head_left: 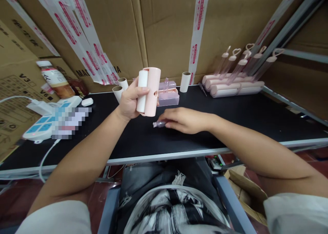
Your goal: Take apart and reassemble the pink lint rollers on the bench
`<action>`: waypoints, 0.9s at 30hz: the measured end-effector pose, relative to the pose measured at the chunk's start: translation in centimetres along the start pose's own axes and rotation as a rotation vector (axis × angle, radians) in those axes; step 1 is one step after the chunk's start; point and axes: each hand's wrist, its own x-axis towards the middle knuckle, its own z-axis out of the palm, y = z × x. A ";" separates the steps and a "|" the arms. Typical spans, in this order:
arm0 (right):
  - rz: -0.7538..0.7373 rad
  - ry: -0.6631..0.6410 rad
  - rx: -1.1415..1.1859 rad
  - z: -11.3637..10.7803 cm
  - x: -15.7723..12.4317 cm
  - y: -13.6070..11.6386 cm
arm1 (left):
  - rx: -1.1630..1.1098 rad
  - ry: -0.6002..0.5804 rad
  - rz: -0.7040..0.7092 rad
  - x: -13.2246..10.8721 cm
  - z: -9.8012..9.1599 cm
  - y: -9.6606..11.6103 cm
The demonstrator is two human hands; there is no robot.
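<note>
My left hand [129, 102] grips a pink lint roller case [153, 93] with a white roll [141, 92] showing along its side. It is held upright above the black tabletop, and a small round hole shows in the pink shell. Lower and to the right, my right hand [186, 119] is closed around a small translucent purple plastic piece [160, 124], close to the table surface. Most of that piece is covered by my fingers. Behind the two hands lie translucent purple and pink plastic parts [169, 98], partly hidden by the case.
White cardboard tubes [185, 82] stand near the back, two of them behind my left hand. Several pink rollers with clear handles [237, 89] are stacked at the back right. A screwdriver-like tool [202, 89] lies beside them. A power strip [42, 124] and a drink bottle [56, 79] are on the left.
</note>
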 end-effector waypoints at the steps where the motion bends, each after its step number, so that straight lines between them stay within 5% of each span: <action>1: -0.015 0.076 0.020 -0.5 -0.3 0.4 | 0.017 0.010 0.011 0.1 -0.3 -0.1; 5: -0.015 0.317 0.033 -1.9 -1.0 1.3 | 0.090 0.022 0.041 0.4 -1.3 -1.1; 12: 0.041 0.485 0.023 -1.3 -0.7 0.9 | 0.192 -0.019 0.074 0.4 -1.4 -2.2; 27: 0.190 0.454 -0.085 -1.2 -0.5 0.7 | 0.365 0.008 0.126 1.1 -2.3 -3.1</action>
